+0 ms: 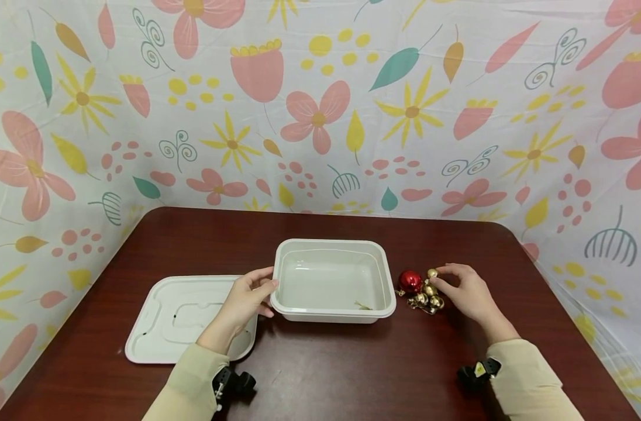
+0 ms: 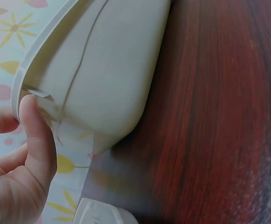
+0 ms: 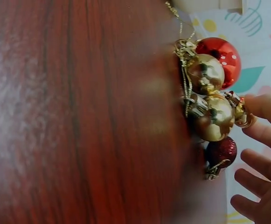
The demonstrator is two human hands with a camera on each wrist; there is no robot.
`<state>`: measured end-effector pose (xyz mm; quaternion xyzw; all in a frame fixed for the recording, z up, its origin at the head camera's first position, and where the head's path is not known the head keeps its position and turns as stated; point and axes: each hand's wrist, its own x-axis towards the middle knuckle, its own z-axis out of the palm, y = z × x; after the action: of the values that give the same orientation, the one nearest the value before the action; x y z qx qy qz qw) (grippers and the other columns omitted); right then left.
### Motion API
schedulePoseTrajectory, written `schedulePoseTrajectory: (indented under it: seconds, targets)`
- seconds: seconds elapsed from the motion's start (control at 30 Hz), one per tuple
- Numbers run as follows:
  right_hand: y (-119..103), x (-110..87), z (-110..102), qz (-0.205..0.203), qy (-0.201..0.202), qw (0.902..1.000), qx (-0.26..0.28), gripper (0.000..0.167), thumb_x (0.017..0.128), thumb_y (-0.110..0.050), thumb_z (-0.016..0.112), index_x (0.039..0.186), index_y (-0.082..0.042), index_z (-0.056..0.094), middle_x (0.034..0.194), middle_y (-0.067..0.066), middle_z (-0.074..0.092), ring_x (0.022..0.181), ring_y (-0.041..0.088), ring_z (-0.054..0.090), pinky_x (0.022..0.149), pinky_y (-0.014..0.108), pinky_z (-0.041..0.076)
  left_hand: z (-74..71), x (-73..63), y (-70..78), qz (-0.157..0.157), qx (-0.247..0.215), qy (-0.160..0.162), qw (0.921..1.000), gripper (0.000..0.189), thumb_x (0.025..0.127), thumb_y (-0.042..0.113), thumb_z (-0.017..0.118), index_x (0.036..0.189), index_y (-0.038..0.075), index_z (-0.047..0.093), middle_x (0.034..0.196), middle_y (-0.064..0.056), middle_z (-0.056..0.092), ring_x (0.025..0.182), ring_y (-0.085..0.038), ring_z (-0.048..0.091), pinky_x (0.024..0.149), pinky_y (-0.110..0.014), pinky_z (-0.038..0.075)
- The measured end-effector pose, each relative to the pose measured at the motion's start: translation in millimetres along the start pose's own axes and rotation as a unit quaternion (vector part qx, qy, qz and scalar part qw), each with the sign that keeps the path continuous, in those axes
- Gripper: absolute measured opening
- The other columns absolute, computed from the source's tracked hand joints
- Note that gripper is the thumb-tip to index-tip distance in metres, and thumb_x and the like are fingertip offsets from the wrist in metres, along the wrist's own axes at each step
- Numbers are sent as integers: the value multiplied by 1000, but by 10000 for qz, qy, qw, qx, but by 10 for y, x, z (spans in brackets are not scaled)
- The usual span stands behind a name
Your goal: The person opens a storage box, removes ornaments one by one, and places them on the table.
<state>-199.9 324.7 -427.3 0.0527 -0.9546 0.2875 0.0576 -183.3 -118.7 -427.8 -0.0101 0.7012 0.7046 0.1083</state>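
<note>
My left hand point(image 1: 248, 299) pinches the left rim of a white plastic container point(image 1: 331, 316); in the left wrist view the thumb point(image 2: 37, 135) presses just under the rim. On its right, a cluster of Christmas baubles lies on the table: a shiny red bauble point(image 1: 410, 282) and several gold ones. The thumb and a finger of my right hand point(image 1: 465, 291) pinch a small gold bauble point(image 3: 241, 115) at the cluster's side, its other fingers spread. In the right wrist view, larger gold baubles point(image 3: 214, 117) with gold cords and a dark red glittery bauble point(image 3: 221, 151) show.
A white lid point(image 1: 157, 321) lies flat on the table at the left, partly behind my left forearm. A small gold-coloured cord point(image 1: 362, 306) lies inside the container. The dark wooden table point(image 1: 320, 374) backs onto a flower-patterned cloth point(image 1: 320, 175).
</note>
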Motion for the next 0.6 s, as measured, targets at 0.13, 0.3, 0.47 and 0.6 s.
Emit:
schedulePoseTrajectory:
  seconds: [0.13, 0.3, 0.47, 0.6]
  targets:
    - [18, 20, 45, -19, 49, 10000, -34, 43, 91, -33, 62, 113, 4, 63, 129, 32, 48, 122, 46, 41, 98, 62, 36, -4, 4, -11, -34, 18, 18, 10000, 48, 93, 11, 57, 136, -3, 44, 92, -8, 57, 57, -9, 55, 47, -21, 52]
    - [31, 24, 90, -45, 16, 9999, -152, 42, 90, -31, 62, 110, 5, 64, 126, 33, 50, 120, 46, 42, 98, 61, 36, -10, 3, -13, -32, 57, 19, 10000, 49, 92, 12, 58, 136, -3, 44, 90, -5, 57, 58, -9, 55, 48, -22, 53]
    - [12, 24, 113, -75, -93, 9997, -218, 40, 89, -29, 64, 109, 5, 64, 124, 33, 52, 120, 47, 43, 99, 61, 36, -43, -1, -21, 24, 317, 53, 9995, 48, 92, 16, 60, 135, -1, 46, 97, -9, 58, 61, -11, 57, 50, -23, 53]
    - [-6, 24, 111, -47, -204, 9994, -268, 39, 89, -29, 63, 109, 5, 64, 123, 33, 52, 119, 47, 44, 99, 61, 36, -99, -10, -35, 56, 534, 90, 9985, 49, 94, 22, 58, 136, 0, 46, 109, -17, 59, 66, -12, 60, 53, -23, 54]
